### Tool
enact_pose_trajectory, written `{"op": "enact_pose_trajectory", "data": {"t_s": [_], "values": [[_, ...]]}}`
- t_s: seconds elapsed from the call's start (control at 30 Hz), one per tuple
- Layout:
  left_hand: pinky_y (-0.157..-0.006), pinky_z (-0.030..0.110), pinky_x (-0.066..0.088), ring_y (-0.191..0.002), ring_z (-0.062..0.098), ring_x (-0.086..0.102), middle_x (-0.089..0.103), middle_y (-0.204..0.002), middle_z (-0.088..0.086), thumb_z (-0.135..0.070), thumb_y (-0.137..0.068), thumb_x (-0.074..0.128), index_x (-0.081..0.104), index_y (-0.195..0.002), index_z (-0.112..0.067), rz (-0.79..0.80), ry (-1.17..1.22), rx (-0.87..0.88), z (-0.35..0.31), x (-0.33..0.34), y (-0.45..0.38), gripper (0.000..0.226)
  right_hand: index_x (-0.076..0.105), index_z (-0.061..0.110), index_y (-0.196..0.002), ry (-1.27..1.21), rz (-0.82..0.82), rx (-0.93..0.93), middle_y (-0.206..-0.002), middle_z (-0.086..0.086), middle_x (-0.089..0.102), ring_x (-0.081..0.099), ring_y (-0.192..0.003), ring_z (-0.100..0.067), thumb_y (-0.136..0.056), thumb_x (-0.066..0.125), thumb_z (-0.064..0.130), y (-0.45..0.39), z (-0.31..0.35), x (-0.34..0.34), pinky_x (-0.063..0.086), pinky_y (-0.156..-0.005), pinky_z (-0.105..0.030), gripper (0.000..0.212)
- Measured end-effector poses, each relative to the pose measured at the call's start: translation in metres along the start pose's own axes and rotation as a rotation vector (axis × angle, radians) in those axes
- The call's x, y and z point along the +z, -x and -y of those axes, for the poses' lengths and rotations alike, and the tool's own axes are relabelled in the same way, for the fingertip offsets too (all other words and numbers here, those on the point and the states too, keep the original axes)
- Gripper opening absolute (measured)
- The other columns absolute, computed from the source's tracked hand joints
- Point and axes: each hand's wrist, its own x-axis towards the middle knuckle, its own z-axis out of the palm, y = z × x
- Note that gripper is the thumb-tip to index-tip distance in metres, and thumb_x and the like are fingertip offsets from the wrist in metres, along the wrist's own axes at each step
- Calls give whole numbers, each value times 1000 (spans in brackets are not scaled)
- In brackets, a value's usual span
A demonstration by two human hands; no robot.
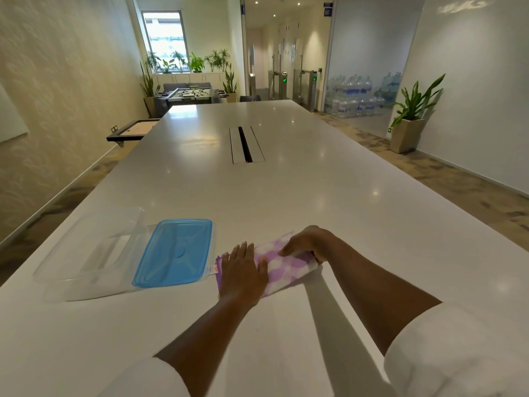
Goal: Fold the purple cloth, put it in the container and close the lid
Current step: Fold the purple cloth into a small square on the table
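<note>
With the left hand (243, 270) pressed flat and the right hand (307, 244) pinching the purple-and-white checked cloth (282, 266) on the white tabletop (286, 196), its narrow fold could spring open when lifted toward the clear plastic container (88, 250) beside the blue lid (174, 252).

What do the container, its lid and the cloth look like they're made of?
Container: clear, glossy plastic by the look; the table shows through its walls.
Lid: translucent blue plastic, smooth with moulded ridges.
Purple cloth: soft fabric in a purple and white check, matt, bending under both hands; the fibre cannot be told.
</note>
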Motion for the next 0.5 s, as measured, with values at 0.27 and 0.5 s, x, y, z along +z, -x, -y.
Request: {"op": "enact_pose_trajectory", "data": {"t_s": [0.27,0.5], "values": [[-123,37,15,-143,15,35,47,-150,-4,-47,-99,29,48,-141,-28,-149,37,139,-5,-5,0,50,58,13,-58,17,-206,-176,-69,-11,62,61,-72,-29,-67,77,6,-10,-5,-16,48,-68,-32,22],[-123,39,15,-151,22,15,23,-162,1,-49,-99,24,24,-152,-27,13,5,141,-6,11,-1,58,53,10,-71,-13,-137,-142,-69,-10,55,54,-57,-22,-75,63,7,-4,5,-21,42,-49,-22,11]]}}
